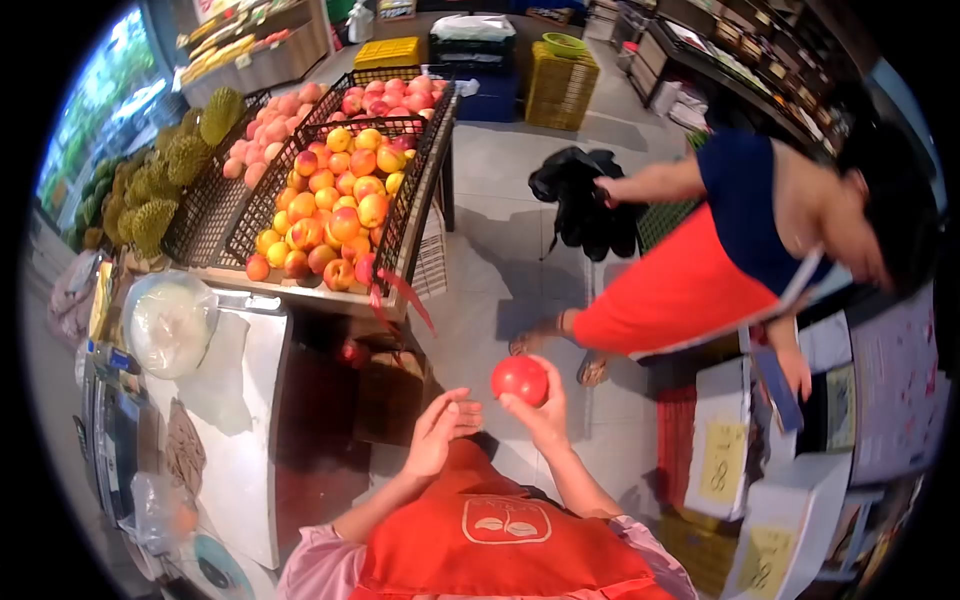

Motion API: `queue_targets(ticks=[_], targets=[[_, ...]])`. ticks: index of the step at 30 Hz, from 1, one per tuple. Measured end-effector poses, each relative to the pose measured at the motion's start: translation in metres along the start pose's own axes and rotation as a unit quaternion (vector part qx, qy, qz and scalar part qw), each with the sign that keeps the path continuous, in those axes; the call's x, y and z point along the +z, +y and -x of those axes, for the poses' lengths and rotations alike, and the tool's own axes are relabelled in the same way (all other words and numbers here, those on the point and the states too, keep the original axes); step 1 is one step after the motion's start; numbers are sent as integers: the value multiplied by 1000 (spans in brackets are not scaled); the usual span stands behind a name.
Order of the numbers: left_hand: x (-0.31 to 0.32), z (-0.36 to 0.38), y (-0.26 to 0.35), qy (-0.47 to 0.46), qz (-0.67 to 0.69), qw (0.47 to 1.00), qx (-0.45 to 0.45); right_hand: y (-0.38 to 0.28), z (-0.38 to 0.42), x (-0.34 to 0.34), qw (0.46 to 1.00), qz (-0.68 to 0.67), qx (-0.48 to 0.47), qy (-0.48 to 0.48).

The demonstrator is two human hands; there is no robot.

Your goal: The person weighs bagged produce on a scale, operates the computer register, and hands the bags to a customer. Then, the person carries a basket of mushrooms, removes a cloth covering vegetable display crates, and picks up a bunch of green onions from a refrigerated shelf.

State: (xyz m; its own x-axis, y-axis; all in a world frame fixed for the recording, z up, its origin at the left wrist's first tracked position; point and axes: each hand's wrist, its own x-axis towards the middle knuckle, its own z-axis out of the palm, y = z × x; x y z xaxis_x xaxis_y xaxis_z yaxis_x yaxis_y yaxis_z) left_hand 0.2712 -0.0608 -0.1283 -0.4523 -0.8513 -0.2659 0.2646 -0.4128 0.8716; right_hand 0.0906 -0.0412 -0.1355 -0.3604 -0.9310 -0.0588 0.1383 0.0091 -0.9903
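Note:
In front of my red apron (505, 520), my right hand (545, 410) is closed round a smooth, shiny red fruit that looks like a tomato (519, 380). Thumb and fingers grip it from the side and below. My left hand (440, 432) is a short way to the left, fingers extended and slightly curved, holding nothing and apart from the tomato. Up and to the left, black crates hold yellow-red nectarines (340, 205), the fruit closest to my hands.
A person in a red apron (680, 280) stands to the right, grasping a black bag (580, 195). At left is a white counter (245, 420) with a plastic bag (170, 325). Durians (188, 160) lie beyond it. White boxes (718, 440) with price cards stand at right.

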Motion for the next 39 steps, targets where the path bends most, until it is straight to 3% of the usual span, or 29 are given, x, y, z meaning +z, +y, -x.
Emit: queue_targets(ticks=[5,9,13,15,17,19,21,25,27,30,35,39], targets=[[12,-136,55,-33,-62,997,21,-32,-162,-19,995,9,-68,67],[27,-247,93,-94,-64,993,29,-38,-284,-33,992,-75,-46,90],[37,-360,115,-56,-120,991,27,-27,-412,-44,993,-54,-54,87],[34,-416,108,-16,-103,995,8,-29,-479,-46,997,-59,-21,55],[32,-477,108,29,-115,993,12,-12,-547,-47,997,-25,-76,14],[44,-526,136,79,-140,986,-46,-46,-597,-39,998,-31,-2,-59],[48,-581,155,71,-78,993,-56,-34,-663,-33,991,-21,-53,-117],[51,-696,194,116,-83,989,27,-60,-784,-16,966,95,-120,-208],[45,-765,209,134,-68,987,58,-55,-847,-12,941,159,-195,-228],[39,-862,239,138,-50,986,78,-67,-937,-5,928,202,-179,-259],[30,-1042,311,43,-24,998,34,-92,-1103,11,888,255,-240,-298],[14,-1147,360,101,-85,990,44,-97,-1213,43,889,245,-256,-290]])
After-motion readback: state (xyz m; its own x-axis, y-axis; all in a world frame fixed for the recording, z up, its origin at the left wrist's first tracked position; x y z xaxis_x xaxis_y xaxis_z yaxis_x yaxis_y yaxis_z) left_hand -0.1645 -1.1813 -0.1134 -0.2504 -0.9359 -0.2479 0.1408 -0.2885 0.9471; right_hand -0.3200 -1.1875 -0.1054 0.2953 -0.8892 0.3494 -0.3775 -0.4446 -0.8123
